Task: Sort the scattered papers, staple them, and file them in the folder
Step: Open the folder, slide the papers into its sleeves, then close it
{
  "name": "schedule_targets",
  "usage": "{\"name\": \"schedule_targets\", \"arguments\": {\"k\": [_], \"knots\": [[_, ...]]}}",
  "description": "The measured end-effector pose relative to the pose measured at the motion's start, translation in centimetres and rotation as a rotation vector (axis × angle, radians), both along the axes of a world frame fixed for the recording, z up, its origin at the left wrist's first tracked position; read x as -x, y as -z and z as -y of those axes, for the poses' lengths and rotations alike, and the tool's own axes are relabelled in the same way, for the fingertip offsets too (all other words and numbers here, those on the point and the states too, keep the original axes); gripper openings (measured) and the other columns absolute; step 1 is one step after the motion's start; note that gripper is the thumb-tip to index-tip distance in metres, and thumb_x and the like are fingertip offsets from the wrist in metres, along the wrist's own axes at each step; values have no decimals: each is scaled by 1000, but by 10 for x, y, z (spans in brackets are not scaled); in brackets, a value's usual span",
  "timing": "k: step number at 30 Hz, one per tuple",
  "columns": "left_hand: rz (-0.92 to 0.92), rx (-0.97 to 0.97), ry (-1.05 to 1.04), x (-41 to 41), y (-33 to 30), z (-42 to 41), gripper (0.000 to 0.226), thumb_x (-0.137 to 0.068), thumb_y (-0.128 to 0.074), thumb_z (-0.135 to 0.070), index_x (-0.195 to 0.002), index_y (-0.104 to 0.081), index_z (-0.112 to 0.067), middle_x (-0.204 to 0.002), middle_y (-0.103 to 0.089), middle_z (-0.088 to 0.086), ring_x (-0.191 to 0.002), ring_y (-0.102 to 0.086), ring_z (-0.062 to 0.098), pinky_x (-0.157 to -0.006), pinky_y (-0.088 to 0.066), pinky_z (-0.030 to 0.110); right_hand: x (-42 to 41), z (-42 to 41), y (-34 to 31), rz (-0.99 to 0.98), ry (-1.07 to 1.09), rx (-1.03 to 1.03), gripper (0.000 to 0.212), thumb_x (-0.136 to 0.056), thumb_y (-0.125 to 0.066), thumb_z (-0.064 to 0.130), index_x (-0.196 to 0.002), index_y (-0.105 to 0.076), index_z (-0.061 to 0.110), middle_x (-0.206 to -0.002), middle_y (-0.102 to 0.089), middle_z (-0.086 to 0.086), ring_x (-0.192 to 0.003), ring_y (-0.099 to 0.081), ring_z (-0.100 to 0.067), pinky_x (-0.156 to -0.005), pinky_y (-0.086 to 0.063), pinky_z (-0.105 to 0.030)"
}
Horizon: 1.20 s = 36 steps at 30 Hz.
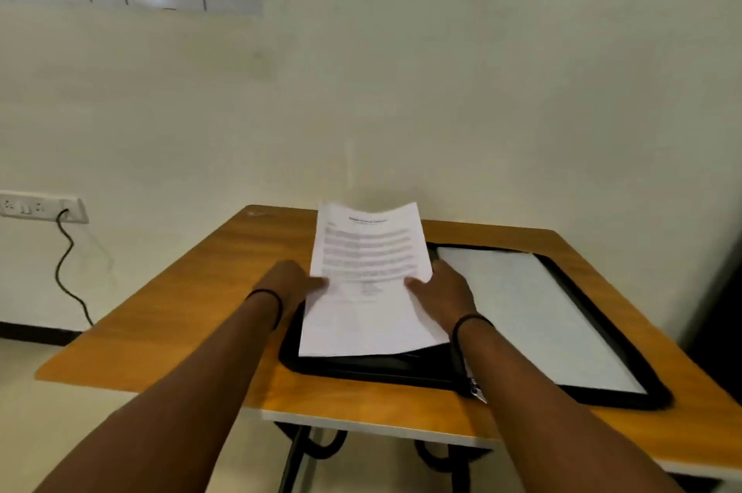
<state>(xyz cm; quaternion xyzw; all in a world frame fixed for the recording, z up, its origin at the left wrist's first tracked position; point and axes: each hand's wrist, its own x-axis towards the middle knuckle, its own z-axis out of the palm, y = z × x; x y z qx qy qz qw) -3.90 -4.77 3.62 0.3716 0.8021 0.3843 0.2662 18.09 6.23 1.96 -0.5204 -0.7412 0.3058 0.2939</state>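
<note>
Wooden table (168, 304) against cream wall (401, 91); left hand (293, 284), right hand (445, 292) both gripping papers (365, 284).

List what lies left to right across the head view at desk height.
Wall socket → cable → left hand → papers → right hand → folder's right panel, all but the socket and cable over the table.

The printed papers (367, 279), a white sheaf with blurred text, lie over the left half of the open black zip folder (626, 348), far end curling upward and near edge resting inside the folder's near border, while the folder's right half shows a pale inner panel.
</note>
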Motion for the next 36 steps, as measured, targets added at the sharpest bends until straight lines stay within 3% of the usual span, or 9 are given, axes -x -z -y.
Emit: {"name": "schedule_targets", "arguments": {"k": [2,5,11,13,16,25,28,33,36], "knots": [[-255,252,-58,-1,14,-9,44,-86,-69,-51,-89,-65,-7,-93,-69,16,-84,-66,29,-70,-51,34,-18,-6,13,381,21,-92,50,-90,-62,47,-126,-54,14,-124,-61,-7,-115,-55,-29,-84,-45,-33],[-258,239,-111,-7,22,-23,43,-92,-61,-48,-71,-55,-10,-71,-58,5,-64,-54,21,-58,-40,27,-29,-10,33,502,0,-180,46,-93,-49,56,-117,-57,17,-120,-61,-3,-115,-50,-26,-91,-42,-37],[38,126,-168,-5,24,-20,43,-92,-65,-43,-83,-61,-1,-73,-60,9,-63,-54,24,-59,-41,30,-31,-4,43,416,-2,-239,39,-95,-44,53,-108,-56,18,-115,-60,0,-111,-49,-24,-90,-39,-38],[75,62,-178,-7,28,-13,42,-94,-65,-38,-77,-59,0,-70,-59,10,-62,-54,25,-57,-40,31,-31,3,43,385,-4,-219,32,-94,-45,52,-100,-54,22,-113,-61,2,-110,-50,-24,-89,-40,-37],[-142,81,-185,-8,39,7,49,-98,-56,-39,-62,-47,-7,-59,-50,6,-53,-45,20,-49,-31,29,-27,24,41,356,-13,-208,27,-93,-47,53,-92,-47,26,-109,-60,4,-109,-50,-23,-86,-40,-36],[-425,148,-182,19,45,115,46,-101,-45,-47,-80,-54,-7,-76,-58,8,-67,-51,22,-60,-36,34,2,105,28,459,-92,-162,48,-88,-53,57,-115,-54,17,-118,-53,-4,-114,-48,-29,-94,-42,-40],[-465,155,-195,23,50,160,48,-101,-44,-46,-77,-55,-6,-72,-56,8,-65,-51,22,-58,-35,34,4,120,21,410,-130,-101,53,-86,-57,60,-114,-54,15,-115,-54,-6,-105,-58,-28,-85,-49,-36],[-421,127,-210,20,65,220,51,-101,-44,-46,-68,-54,-8,-67,-60,9,-63,-56,24,-53,-33,32,15,132,16,332,-170,-71,54,-88,-59,57,-117,-54,13,-115,-61,-4,-101,-61,-22,-74,-45,-31],[-403,95,-227,12,71,244,50,-101,-44,-46,-67,-51,-10,-65,-58,7,-62,-56,23,-52,-32,31,21,139,11,326,-174,-66,50,-88,-59,59,-110,-56,14,-102,-62,1,-92,-61,-20,-67,-42,-30]]}}
